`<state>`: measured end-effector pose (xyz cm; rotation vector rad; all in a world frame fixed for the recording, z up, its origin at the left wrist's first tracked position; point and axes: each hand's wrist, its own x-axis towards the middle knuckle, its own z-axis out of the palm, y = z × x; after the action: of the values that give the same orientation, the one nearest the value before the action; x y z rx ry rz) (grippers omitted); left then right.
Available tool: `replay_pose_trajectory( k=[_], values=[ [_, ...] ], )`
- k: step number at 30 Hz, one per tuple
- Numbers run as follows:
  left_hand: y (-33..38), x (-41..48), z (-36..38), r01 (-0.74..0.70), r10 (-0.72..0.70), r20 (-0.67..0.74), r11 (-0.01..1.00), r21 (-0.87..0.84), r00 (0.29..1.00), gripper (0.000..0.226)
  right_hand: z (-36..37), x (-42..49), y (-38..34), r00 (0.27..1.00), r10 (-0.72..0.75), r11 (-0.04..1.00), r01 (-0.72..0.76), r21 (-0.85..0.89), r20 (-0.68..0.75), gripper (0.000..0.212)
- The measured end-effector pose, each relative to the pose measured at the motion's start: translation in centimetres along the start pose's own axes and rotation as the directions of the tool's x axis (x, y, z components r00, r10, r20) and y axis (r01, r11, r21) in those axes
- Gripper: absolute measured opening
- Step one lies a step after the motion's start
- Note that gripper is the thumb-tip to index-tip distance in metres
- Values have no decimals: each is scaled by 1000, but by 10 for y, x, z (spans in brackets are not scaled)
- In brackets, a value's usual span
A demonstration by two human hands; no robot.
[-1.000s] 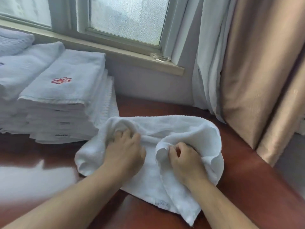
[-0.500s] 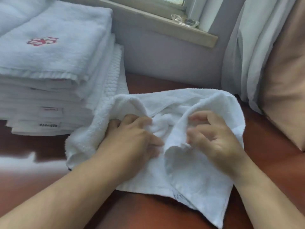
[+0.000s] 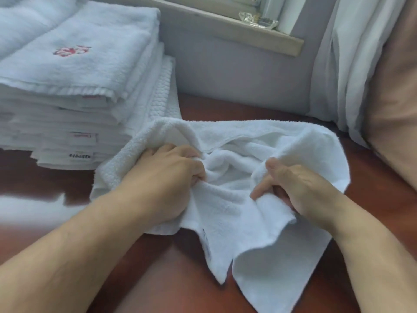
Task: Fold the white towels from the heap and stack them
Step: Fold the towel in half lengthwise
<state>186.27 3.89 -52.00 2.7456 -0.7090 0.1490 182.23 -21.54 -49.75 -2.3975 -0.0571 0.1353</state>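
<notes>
The left hand [image 3: 167, 179] has its fingers curled down into the middle of a loose white towel [image 3: 234, 213], bunching the terry under the knuckles. Just beside it the right hand [image 3: 302, 188] grips a raised fold of the same towel, thumb and fingers closed on the cloth. Between the two hands the fabric is gathered into deep wrinkles.

The towel lies crumpled on a reddish-brown wooden table [image 3: 158, 283]. Its far edge rolls up beyond both hands, and its near part spreads towards the person below the right wrist, ending in a hanging corner. A small sewn tag [image 3: 206, 243] shows on the hem below the left hand.

Beyond the left hand and off to its outer side stands a stack of folded white towels [image 3: 74, 105] — its lowest layers lie just beside the rolled edge of the loose towel, though I cannot tell whether they touch. The top towel of the stack carries a red embroidered emblem [image 3: 72, 50], and printed labels [image 3: 79, 155] show on the lower folds.

Past the towel rises a grey wall [image 3: 237, 77] under a pale window sill [image 3: 255, 36], with a clear object [image 3: 257, 20] on it — too blurred to name. Beyond the right hand hang a white curtain [image 3: 352, 68] and a beige curtain [image 3: 394, 105].
</notes>
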Motion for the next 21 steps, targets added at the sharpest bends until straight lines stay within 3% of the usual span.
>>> replay_pose_trajectory(
  k=[3, 5, 7, 9, 11, 13, 15, 18, 21],
  values=[
    [1, -3, -4, -22, 22, 111, 1000, 2, 994, 25, -16, -3, 4, 943, 266, 931, -305, -199, -201, 68],
    [2, -7, -10, -19, 13, 187, 999, 31, 982, 27, -26, -9, 7, 859, 387, 807, -492, -327, -336, 74],
    [6, -11, -14, 28, -37, 184, 998, 50, 982, 23, -27, -12, 10, 798, 421, 681, -592, -432, -431, 78],
    [16, -14, -11, 26, -26, 9, 997, 72, 1000, 25, -19, -11, 5, 800, 218, 751, -504, -428, -559, 64],
    [31, -15, -5, -44, 48, -264, 999, 21, 963, 25, -8, -9, -4, 754, -57, 923, -210, -323, -655, 35],
    [43, -15, 0, -136, 94, -381, 987, -86, 920, 20, 3, -5, -11, 776, -86, 982, -40, -185, -624, 24],
    [47, -16, 9, -152, 121, -234, 981, -121, 965, 29, 8, 3, -4, 833, -42, 988, -49, -150, -552, 23],
    [42, -12, 28, -236, 233, 78, 971, 37, 969, 55, 2, 19, 20, 855, 59, 973, -165, -162, -515, 27],
    [35, -6, 27, -253, 263, 125, 963, -90, 957, 51, -9, 32, 40, 825, 285, 884, -423, -198, -487, 50]
  ],
)
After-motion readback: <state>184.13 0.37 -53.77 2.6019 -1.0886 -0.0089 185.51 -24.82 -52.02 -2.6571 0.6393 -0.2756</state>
